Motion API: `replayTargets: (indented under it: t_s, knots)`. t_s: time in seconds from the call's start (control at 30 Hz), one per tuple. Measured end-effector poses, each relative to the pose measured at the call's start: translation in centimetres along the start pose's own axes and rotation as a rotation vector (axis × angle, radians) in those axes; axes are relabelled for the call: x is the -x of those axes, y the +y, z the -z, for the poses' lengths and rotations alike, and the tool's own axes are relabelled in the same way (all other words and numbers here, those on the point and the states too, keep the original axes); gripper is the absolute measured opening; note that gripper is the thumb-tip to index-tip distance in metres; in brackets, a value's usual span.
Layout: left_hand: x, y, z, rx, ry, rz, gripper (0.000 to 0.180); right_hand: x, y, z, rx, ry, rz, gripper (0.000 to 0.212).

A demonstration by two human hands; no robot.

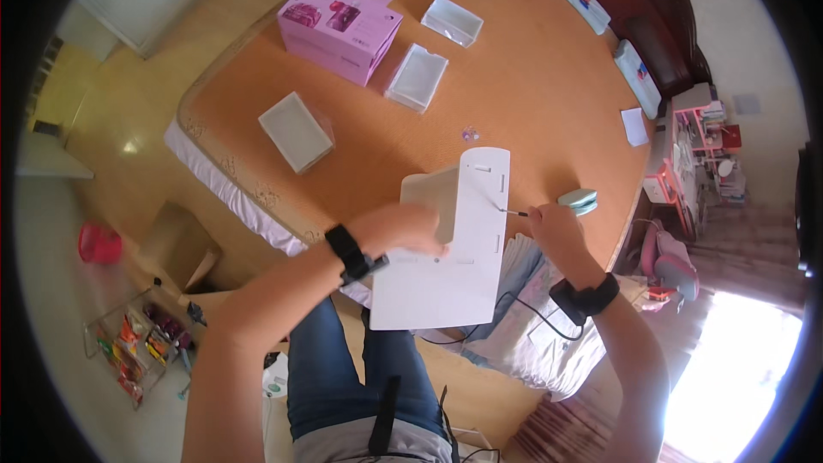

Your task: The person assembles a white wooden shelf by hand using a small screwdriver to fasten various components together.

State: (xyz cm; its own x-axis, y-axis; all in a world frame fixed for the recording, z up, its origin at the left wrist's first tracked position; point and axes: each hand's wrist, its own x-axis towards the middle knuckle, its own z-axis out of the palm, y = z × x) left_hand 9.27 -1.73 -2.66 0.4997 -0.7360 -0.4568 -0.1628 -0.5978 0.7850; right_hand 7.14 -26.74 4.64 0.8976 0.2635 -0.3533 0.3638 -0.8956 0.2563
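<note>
A white plastic cabinet-like body (440, 296) with slots and small holes in its flat side stands at the bed's near edge, in front of my legs. My left hand (407, 227), somewhat blurred, lies against it, its fingertips by the inner edge of the panel; its grip is hard to make out. In my right hand (555, 230) is a thin screwdriver (514, 213), pinched by the dark handle. Its metal tip points left and meets the slotted side of the white body. A pale green case (579, 201) lies just beyond my right hand.
On the orange bed mat (360, 150) are a pink box (339, 30) and three white trays, one of them a tray (296, 131) at the left. A small purple-and-white packet (470, 134) lies mid-bed. Crumpled cloth (523, 317) and a black cable are at the right near edge.
</note>
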Motion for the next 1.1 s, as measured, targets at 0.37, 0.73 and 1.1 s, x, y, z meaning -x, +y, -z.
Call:
replayTargets:
  t_s: [0.37, 0.73, 1.1]
  knots:
    - [0.2, -2.1, -4.0, 0.181, 0.114, -0.261, 0.021, 1.2, 0.6, -3.1, 0.517, 0.023, 0.322, 0.009]
    - [0.5, -3.1, -4.2, 0.229, 0.128, -0.278, 0.023, -0.6, -2.0, 1.4, 0.237, -0.195, 0.064, 0.008]
    - [0.9, -3.4, -4.9, 0.246, 0.25, -0.283, 0.018, -1.7, -0.5, 0.5, 0.002, -0.261, 0.159, 0.007]
